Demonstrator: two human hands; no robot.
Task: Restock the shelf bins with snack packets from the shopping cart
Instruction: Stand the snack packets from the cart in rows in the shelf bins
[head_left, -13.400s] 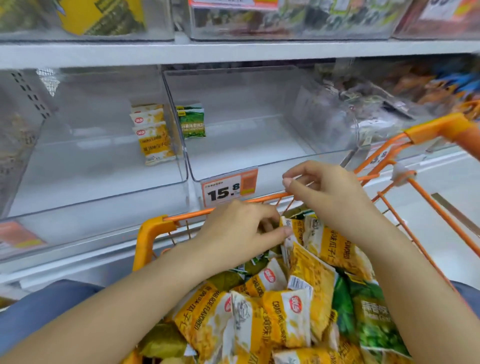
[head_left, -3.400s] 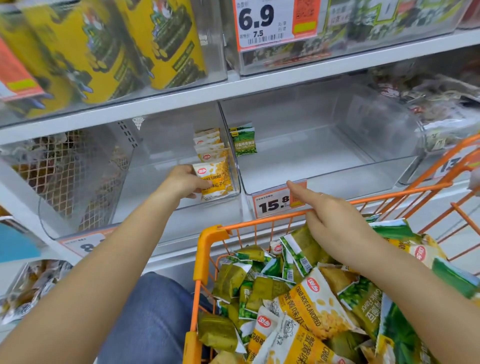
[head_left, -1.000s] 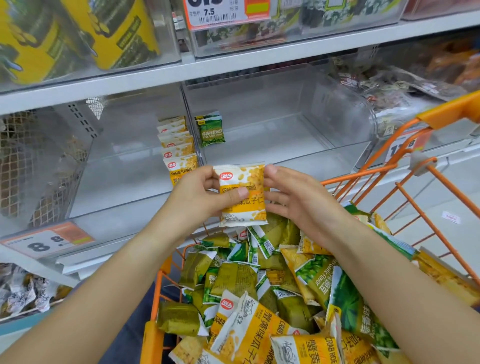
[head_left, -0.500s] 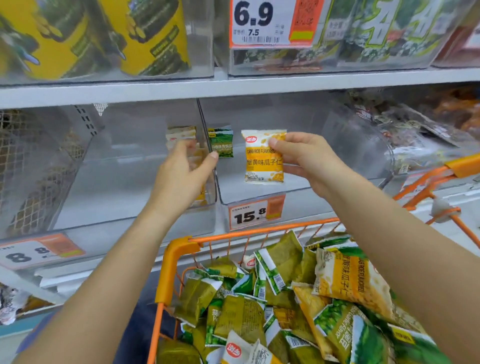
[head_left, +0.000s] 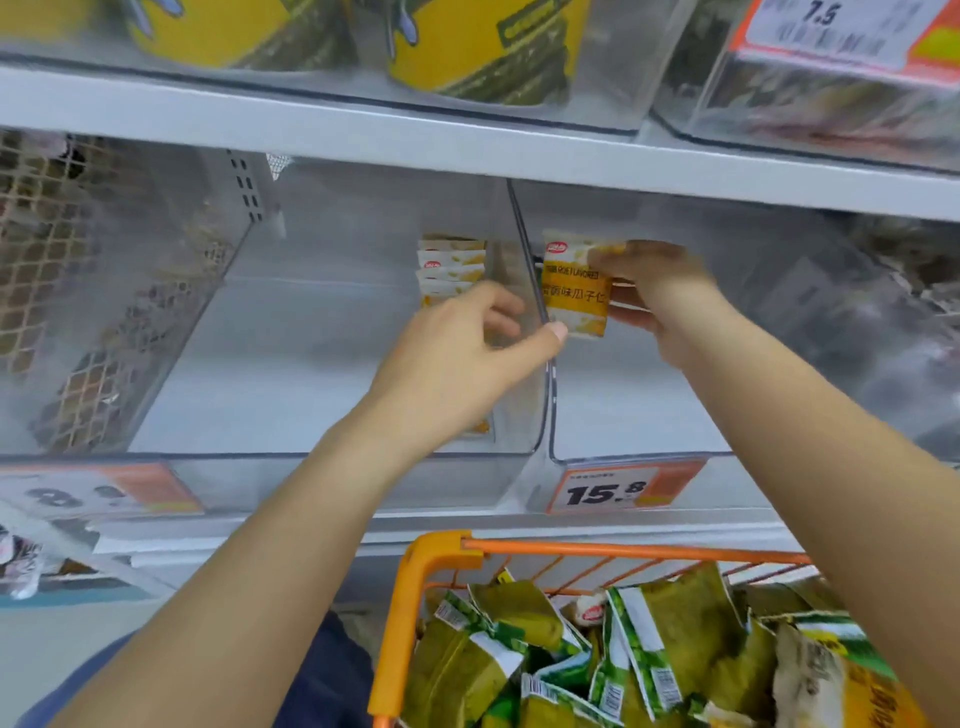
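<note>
The right hand (head_left: 660, 296) has a yellow snack packet (head_left: 575, 291) up at the shelf, held upright by its right edge: thumb across the top corner, fingers curled behind. The packet hangs in front of the right clear bin (head_left: 649, 400), just beside the divider wall (head_left: 535, 291) that parts it from the left clear bin (head_left: 311, 364). On the far side of that divider stands a row of matching yellow packets (head_left: 451, 265) in the left bin.

The left hand (head_left: 457, 364) is up too, fingers loosely bent and apart, holding nothing I can make out; the thumb tip sits right at the packet's lower left corner, touching it or nearly so, and the blur won't settle which.

This packet looks light, thin and crinkly: a soft foil pouch with loose contents, likely to flop and to slide on slick film. Best gripped at a sealed edge, as the right hand does, and set upright against its neighbours.

Down below, the orange shopping cart (head_left: 415, 587) holds plenty more packets, mostly green ones (head_left: 519, 649), so my read is the restocking is far from finished.
</note>
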